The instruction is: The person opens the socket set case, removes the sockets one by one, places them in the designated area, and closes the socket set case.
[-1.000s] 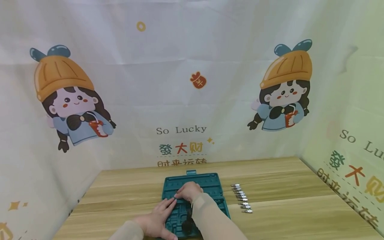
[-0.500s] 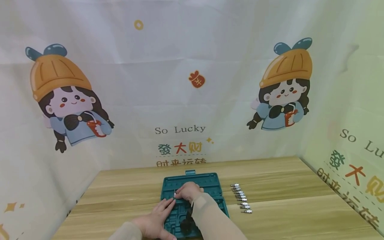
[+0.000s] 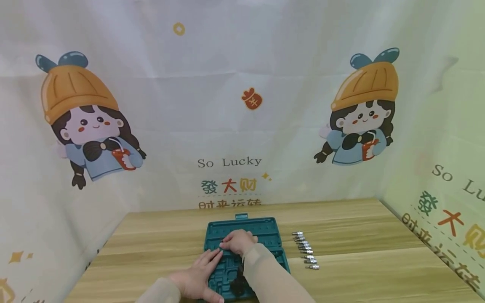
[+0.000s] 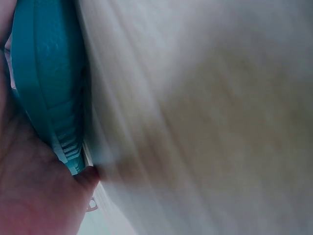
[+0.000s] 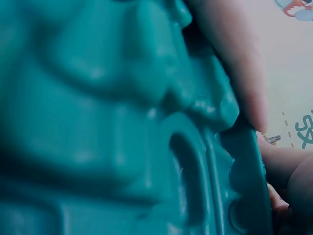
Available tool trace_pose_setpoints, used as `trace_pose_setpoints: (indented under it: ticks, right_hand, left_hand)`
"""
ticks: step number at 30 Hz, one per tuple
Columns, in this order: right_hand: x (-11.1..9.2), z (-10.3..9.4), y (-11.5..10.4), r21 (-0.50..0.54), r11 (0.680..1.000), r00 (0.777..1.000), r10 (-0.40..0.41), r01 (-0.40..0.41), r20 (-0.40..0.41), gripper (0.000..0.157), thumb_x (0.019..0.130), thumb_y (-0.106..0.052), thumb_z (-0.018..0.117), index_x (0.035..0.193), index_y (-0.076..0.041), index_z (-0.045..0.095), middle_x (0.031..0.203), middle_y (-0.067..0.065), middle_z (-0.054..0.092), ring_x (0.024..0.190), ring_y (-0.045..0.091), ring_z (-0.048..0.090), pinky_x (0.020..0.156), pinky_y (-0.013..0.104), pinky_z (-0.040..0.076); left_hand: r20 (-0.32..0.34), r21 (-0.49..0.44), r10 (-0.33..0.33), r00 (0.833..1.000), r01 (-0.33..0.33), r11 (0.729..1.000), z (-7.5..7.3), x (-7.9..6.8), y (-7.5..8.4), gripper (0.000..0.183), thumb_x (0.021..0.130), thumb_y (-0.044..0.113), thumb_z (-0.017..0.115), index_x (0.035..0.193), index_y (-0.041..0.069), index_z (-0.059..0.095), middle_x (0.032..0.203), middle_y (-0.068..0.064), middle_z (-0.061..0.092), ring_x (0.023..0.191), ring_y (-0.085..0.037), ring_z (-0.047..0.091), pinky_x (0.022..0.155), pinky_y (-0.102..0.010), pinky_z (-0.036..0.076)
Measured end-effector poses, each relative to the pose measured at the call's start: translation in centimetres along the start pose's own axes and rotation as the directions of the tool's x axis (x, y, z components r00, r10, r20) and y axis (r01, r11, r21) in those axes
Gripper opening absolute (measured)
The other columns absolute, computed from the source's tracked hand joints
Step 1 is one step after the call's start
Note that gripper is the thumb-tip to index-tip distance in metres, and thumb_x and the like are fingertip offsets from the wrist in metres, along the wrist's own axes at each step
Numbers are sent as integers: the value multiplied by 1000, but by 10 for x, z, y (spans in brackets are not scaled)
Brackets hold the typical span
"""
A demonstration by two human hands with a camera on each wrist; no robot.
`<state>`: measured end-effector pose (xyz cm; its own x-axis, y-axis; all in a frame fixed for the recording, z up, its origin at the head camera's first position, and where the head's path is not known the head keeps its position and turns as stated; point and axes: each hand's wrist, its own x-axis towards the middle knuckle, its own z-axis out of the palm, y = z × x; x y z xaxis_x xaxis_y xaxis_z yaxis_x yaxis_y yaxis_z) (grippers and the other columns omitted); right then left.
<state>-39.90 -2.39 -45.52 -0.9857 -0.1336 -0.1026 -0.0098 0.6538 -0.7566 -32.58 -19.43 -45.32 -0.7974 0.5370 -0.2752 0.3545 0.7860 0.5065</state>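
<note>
A teal plastic tool case lies unfolded on the table, its moulded recesses facing up. My left hand rests along its left side with fingers spread straight, the thumb near the front corner; in the left wrist view the palm lies against the case's outer wall. Over the middle of the case, near the hinge, my right hand has its thumb and finger pinched together. A small silver bit socket shows its tip at these fingers in the right wrist view; the rest of it is hidden.
Right of the case, several silver bit sockets lie in a slanting row on the wooden table. A dark round-ended thing appears under my right forearm. A printed cloth hangs behind the table and at its sides.
The silver bit socket, which showed above my right fingertips half a second ago, now looks dark and barely visible there. Both hands keep nearly the same place; the head view shifts slightly.
</note>
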Motion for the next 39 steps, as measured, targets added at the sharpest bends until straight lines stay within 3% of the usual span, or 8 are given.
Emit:
trace_pose_setpoints:
  ticks: [4,11,15,20,22,30,39]
  right_hand:
    - [-2,-2,-1,-6,1000,1000,-6,6,-12,8,82,-30,77,82,-22,76,99,7,59,103,42,39,90,62,31]
    - [-3,-2,3,74,996,999,-44,46,-32,11,86,-33,73,85,-23,73,94,1,61,102,36,42,90,60,30]
    - [-3,-6,6,94,991,995,-99,98,0,12,88,-33,70,91,-21,72,95,-2,62,100,32,45,91,59,30]
    - [-6,-15,8,219,962,978,-188,164,94,17,95,-21,63,103,-7,66,96,2,67,98,26,58,93,53,39]
    - [-9,-19,9,251,953,970,-207,170,129,17,96,-18,61,104,-4,65,95,4,68,98,25,60,89,50,44]
    - [-17,-47,19,303,940,964,-211,155,160,23,94,-20,64,112,-6,69,111,7,63,107,29,57,94,55,42]
    - [-25,-84,48,270,941,962,-244,204,122,17,91,-17,68,101,-4,67,94,4,63,86,19,57,83,44,47]
  left_hand:
    - [-9,-27,7,1000,-7,1000,0,1,-1,113,76,63,70,155,9,11,160,-10,8,144,-39,2,105,-65,22]
    - [-23,-41,14,1000,-15,999,2,1,-3,113,75,65,70,156,12,12,160,-10,8,144,-39,2,105,-66,21]
    - [-20,-40,3,1000,-4,999,3,0,-1,113,74,65,70,156,13,12,160,-9,8,144,-39,3,104,-66,21]
    - [-24,-32,-9,1000,8,999,4,1,1,114,73,66,70,156,12,14,159,-10,10,144,-39,5,103,-67,22]
    - [-28,-26,-5,1000,5,1000,4,1,1,114,73,65,71,155,11,14,159,-10,11,144,-39,5,104,-66,23]
    - [-48,-18,-23,999,22,1000,5,4,-4,114,71,68,71,155,12,17,159,-8,12,145,-38,5,105,-65,22]
    - [-54,-42,-12,998,10,999,4,3,-5,113,71,66,72,155,14,17,159,-7,11,145,-37,4,105,-64,22]
